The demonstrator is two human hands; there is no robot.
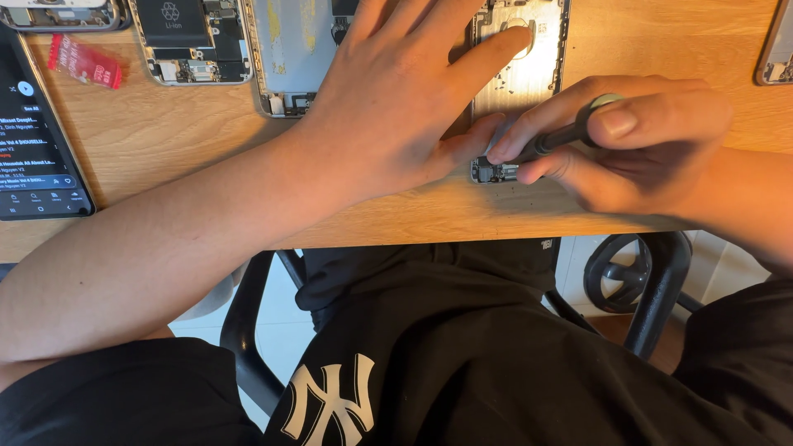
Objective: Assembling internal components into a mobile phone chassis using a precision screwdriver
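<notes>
Screwdriver (570, 136) in right hand (636, 144), phone housing (520, 74) pinned.

Grey phone shell (522, 78), black screwdriver (562, 139), red packet (85, 64), tan wooden desk (165, 140).

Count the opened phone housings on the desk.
5 in view: top-left corner, one with a black battery, a grey one, one under the hands, right edge. More may lie off-frame.

Spare phone parts and a lit screen on the wooden desk

A black smartphone with a lit screen (37, 132) lies far left; beyond it a small red packet (85, 64), an opened phone body with a black battery (192, 40) and a grey metal phone back plate (291, 49); below the desk, a black chair frame (652, 289).
</notes>
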